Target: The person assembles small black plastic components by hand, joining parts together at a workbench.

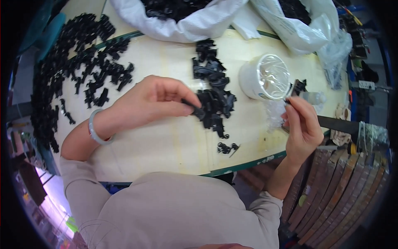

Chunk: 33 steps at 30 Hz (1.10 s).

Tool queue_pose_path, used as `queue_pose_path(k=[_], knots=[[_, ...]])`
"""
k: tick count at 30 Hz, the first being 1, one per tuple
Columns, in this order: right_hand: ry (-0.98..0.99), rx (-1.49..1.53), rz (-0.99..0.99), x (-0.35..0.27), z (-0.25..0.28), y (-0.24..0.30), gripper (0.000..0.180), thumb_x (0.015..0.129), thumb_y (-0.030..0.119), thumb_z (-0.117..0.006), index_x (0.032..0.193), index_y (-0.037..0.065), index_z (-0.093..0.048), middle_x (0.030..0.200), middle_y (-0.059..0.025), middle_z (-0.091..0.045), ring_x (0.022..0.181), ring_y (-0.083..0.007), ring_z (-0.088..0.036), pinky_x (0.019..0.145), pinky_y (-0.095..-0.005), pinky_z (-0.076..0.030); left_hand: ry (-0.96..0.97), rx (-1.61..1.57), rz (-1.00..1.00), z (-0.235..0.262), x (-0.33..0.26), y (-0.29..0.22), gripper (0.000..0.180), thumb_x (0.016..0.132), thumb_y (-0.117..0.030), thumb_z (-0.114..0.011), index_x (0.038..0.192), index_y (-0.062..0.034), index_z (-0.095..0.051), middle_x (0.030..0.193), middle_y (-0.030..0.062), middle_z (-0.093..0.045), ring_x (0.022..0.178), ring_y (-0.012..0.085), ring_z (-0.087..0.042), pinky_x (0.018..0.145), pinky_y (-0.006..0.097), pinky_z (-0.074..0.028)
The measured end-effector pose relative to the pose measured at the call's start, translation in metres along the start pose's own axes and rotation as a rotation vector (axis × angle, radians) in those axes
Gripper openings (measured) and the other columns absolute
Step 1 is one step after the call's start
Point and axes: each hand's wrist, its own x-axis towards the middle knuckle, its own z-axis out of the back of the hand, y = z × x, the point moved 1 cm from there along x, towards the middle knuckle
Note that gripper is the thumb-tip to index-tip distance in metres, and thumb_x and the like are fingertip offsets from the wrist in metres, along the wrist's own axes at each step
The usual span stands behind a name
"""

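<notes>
Pale counter (pixel 166 145) strewn with black pieces (pixel 45 91)

The left hand (pixel 151 97) pinches a black strip (pixel 195 109) just beside the central heap (pixel 215 106). Near the white tub (pixel 250 79), the right hand (pixel 305 126) pinches a small dark thing (pixel 287 101), too small to identify. A white sack (pixel 195 31) sits at the far edge.

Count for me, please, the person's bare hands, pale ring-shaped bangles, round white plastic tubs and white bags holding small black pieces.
Bare hands: 2 (left hand, right hand)
Pale ring-shaped bangle: 1
Round white plastic tub: 1
White bags holding black pieces: 2 (left bag, right bag)
Total: 6
</notes>
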Motion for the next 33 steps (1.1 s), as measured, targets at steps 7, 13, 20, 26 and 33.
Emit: queue_pose_path(k=[7,13,20,26,33], knots=[[0.093,-0.485,0.473,0.036,-0.012,-0.004,0.021,0.069,-0.008,-0.066,0.088,0.001,-0.063,0.084,-0.0098,-0.061,0.069,-0.0221,-0.060,0.060,-0.0281,-0.048,-0.032,0.132,-0.062,0.001,-0.004,-0.001,0.009,0.078,0.004,-0.061,0.086,0.0030,-0.063,0.090,0.0075,-0.062,0.078,0.0096,-0.058,0.069,0.020,-0.046],[0.192,-0.612,0.525,0.046,-0.017,-0.009,0.023,0.068,-0.005,-0.066,0.090,0.003,-0.062,0.086,-0.0086,-0.060,0.074,-0.0230,-0.061,0.061,-0.0309,-0.048,-0.181,0.467,-0.242,-0.006,-0.006,-0.003,0.012,0.081,0.001,-0.058,0.092,0.0039,-0.059,0.089,0.0068,-0.064,0.074,0.0102,-0.060,0.070,0.021,-0.046],[0.236,-0.572,0.481,0.048,-0.018,-0.011,0.019,0.071,-0.005,-0.065,0.089,0.002,-0.062,0.085,-0.0078,-0.060,0.070,-0.0207,-0.059,0.059,-0.0295,-0.047,-0.107,0.402,-0.265,-0.006,-0.008,-0.002,0.012,0.078,0.004,-0.055,0.088,-0.0001,-0.060,0.082,0.0049,-0.062,0.082,0.0093,-0.056,0.072,0.021,-0.044],[0.210,0.090,-0.013,0.030,-0.003,0.001,0.015,0.078,-0.007,-0.060,0.091,-0.002,-0.063,0.090,-0.0073,-0.060,0.061,-0.0076,-0.051,0.051,-0.0179,-0.038,-0.065,0.497,-0.305,-0.007,-0.011,-0.003,0.010,0.076,0.002,-0.058,0.085,-0.0017,-0.061,0.087,0.0059,-0.060,0.078,0.0090,-0.056,0.066,0.021,-0.042],[0.182,0.434,-0.188,-0.012,-0.028,0.015,0.013,0.078,-0.010,-0.057,0.089,-0.006,-0.061,0.089,-0.0115,-0.059,0.060,-0.0092,-0.053,0.050,-0.0176,-0.041,0.051,-0.134,0.115,-0.020,-0.009,0.008,0.014,0.085,-0.003,-0.054,0.099,0.0003,-0.054,0.089,0.0026,-0.059,0.090,0.0103,-0.060,0.067,0.020,-0.043]])
